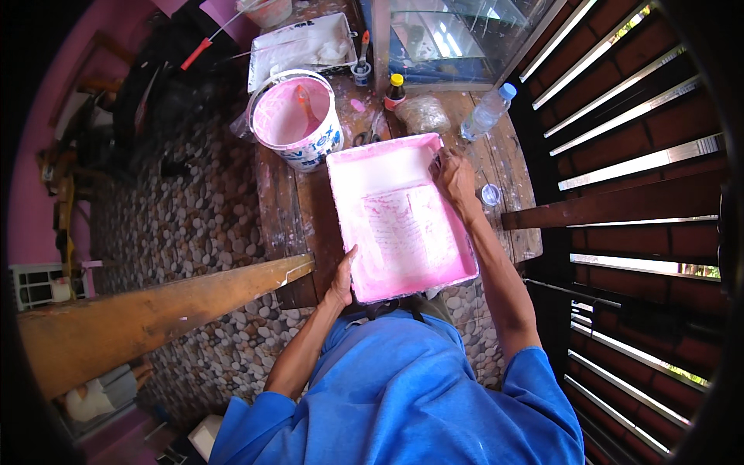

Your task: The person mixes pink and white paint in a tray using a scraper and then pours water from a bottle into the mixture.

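A paint tray (342,213) smeared with pink paint is tilted up in front of my body, its ribbed slope facing me. Whitish-pink paint lies in the far end. My left hand (341,280) grips the tray's left side near the close corner, thumb over the rim. At the far right corner my right hand (456,180) is closed on the edge; its fingertips are partly hidden. Just beyond the tray's left side stands a white paint bucket (318,153), pink inside, with a paintbrush (307,108) in it.
The paint-spotted wooden table (291,213) carries a white tray (271,58), a small brush (363,50), a dark yellow-capped bottle (395,93), a clear plastic bag (423,115), a water bottle (487,112) and a small round lid (490,194). Wooden beams (178,310) flank me; a slatted wall (635,167) is right.
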Demonstrator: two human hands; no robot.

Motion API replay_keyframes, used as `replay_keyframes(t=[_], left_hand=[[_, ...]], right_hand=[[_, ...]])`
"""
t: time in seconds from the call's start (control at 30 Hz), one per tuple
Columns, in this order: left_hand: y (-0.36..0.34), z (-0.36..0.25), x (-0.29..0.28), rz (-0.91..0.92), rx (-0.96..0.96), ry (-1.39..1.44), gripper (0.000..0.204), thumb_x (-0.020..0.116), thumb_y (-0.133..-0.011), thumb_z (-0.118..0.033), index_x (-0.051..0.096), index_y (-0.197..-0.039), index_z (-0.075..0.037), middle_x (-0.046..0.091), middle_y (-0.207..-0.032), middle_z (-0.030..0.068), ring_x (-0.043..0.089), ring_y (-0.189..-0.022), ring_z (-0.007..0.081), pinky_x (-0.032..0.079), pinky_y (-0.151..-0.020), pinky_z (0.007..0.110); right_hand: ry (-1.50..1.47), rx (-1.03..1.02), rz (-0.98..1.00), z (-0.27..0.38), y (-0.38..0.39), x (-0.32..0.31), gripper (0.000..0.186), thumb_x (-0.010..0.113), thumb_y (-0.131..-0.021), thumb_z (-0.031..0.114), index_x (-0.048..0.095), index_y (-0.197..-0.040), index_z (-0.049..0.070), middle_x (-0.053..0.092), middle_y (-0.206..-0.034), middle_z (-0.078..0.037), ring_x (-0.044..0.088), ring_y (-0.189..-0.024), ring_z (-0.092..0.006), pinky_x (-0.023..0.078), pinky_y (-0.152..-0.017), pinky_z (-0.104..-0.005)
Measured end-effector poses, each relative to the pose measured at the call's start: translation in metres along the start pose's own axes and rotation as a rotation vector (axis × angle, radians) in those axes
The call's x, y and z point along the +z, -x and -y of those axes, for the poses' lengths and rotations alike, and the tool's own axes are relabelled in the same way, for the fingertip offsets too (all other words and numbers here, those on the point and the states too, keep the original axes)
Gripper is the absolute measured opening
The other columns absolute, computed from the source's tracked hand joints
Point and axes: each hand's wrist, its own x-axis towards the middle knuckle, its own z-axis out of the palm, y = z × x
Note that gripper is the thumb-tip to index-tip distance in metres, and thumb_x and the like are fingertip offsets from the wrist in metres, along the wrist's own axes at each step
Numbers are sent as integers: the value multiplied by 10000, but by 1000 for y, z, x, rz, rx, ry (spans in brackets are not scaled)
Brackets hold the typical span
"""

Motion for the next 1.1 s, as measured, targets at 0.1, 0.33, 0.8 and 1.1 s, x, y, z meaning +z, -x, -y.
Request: replay_keyframes(t=[0.1, 0.33, 0.8, 1.1], left_hand=[[3, -3, 5, -12, -2, -7, 587, 500, -923, -431, 439, -1344, -27, 546, -1286, 96, 548, -1146, 212, 423, -1002, 355], [10, -9, 13, -22, -31, -97, 648, 517, -905, -476, 428, -1354, -17, 522, -1309, 87, 510, -1183, 191, 384, -1027, 334], [-1, 1, 2, 18, -9, -11, 619, 533, -902, -448, 450, -1330, -10, 543, -1285, 80, 523, -1162, 176, 392, -1013, 320], [-3, 3, -7, -2, -33, -4, 589, 542, -901, -436, 472, -1311, -19, 565, -1254, 74, 539, -1142, 173, 403, -1003, 322]], right_hand=[[-14, -64, 59, 16, -5, 14, 170, 561, -795, 137, 575, -820, -30, 608, -778, -245, 618, -685, -392, 484, -609, -473], [-94, -166, 224, 57, 24, 48, 113, 511, -823, 100, 539, -853, -5, 566, -834, -212, 609, -688, -366, 498, -625, -450], [-687, 587, -341, 11, 94, 35, 208, 648, -881, 148, 636, -1023, -4, 607, -747, -56, 576, -634, -106, 461, -559, -242], [-1013, 811, -136, 43, 103, 85, 277, 664, -878, 177, 611, -1033, -46, 612, -671, -52, 562, -552, -111, 453, -515, -234]])
